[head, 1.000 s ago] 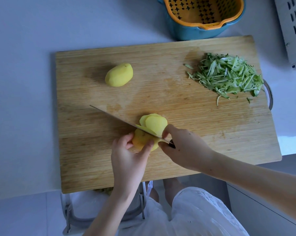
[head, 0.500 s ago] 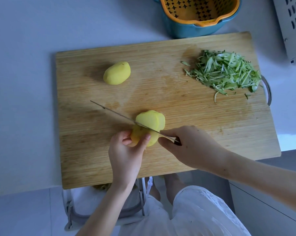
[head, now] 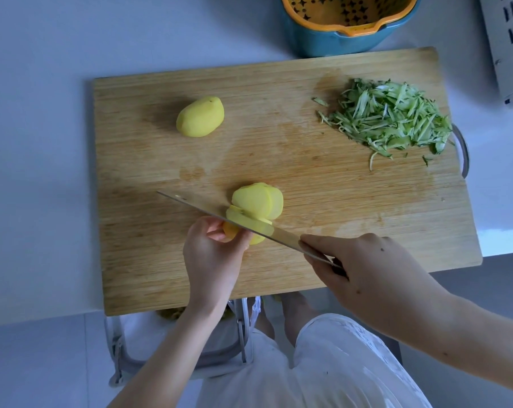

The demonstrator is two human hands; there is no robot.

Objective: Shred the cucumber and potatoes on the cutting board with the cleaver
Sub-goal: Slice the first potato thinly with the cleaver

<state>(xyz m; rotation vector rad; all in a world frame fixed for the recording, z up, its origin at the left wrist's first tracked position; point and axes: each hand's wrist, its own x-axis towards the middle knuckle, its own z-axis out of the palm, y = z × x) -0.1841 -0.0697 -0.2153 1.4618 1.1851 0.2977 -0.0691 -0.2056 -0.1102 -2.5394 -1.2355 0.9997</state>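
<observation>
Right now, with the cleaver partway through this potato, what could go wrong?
1. The left hand has its fingertips on the small potato piece right beside the cleaver blade, so a slip could nick them.
2. The cut slices lean loosely on the blade's far side and may slide or stick when it lifts.

Your cutting board (head: 323,207) lies on the counter (head: 37,142), and the bowl (head: 323,39) sits just behind its far edge. On the board, the whole potato (head: 200,116) is far left, the cucumber shreds (head: 390,119) far right and the potato slices (head: 258,200) near the front. Your cleaver (head: 287,238) slants just before the slices. Your left hand (head: 214,257) is on the potato piece (head: 230,230) and your right hand (head: 364,272) is at the handle end. What may be a bin (head: 172,343) sits below the front edge.
</observation>
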